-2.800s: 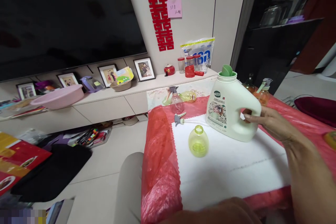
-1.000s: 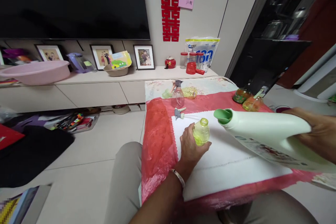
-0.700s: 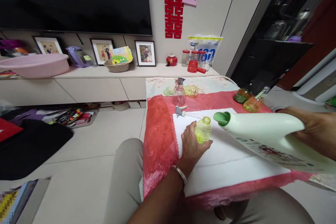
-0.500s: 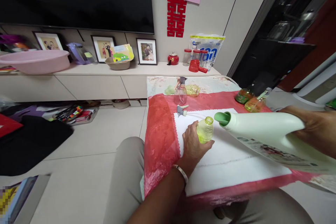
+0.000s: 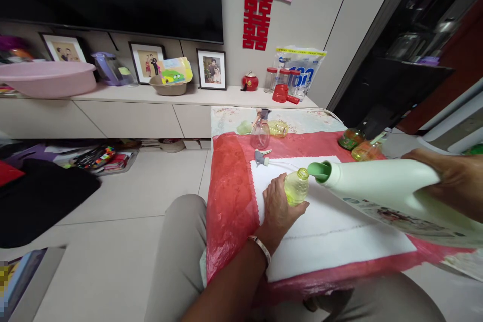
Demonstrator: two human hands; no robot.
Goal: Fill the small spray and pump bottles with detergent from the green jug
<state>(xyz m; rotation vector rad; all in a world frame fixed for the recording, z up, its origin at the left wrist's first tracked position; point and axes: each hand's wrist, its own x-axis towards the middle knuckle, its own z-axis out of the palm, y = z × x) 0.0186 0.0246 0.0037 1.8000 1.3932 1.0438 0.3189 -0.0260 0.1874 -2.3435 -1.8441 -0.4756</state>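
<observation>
My left hand (image 5: 281, 202) is wrapped round a small yellow see-through bottle (image 5: 297, 187), which leans slightly to the right with its mouth uncapped. On the right, my right hand (image 5: 451, 181) grips a large pale green jug (image 5: 385, 178) by its handle, tipped onto its side. The jug's green spout (image 5: 320, 171) sits right beside the bottle's mouth; whether liquid is running I cannot tell. Behind the bottle lies a grey spray head (image 5: 261, 157) with a thin clear tube. Farther back stands a clear pinkish spray bottle (image 5: 260, 133) with a grey top.
A white cloth (image 5: 320, 249) lies over the red plastic cover (image 5: 230, 201) on the table. Another yellow bottle (image 5: 278, 129) lies at the back. A dark green bottle (image 5: 350, 138) and an orange-yellow spray bottle (image 5: 365, 150) are at the table's right edge.
The yellow bottle has shifted slightly right, so its mouth is closer to the jug's spout. The whole view has tilted a little; both hands keep their grips.
</observation>
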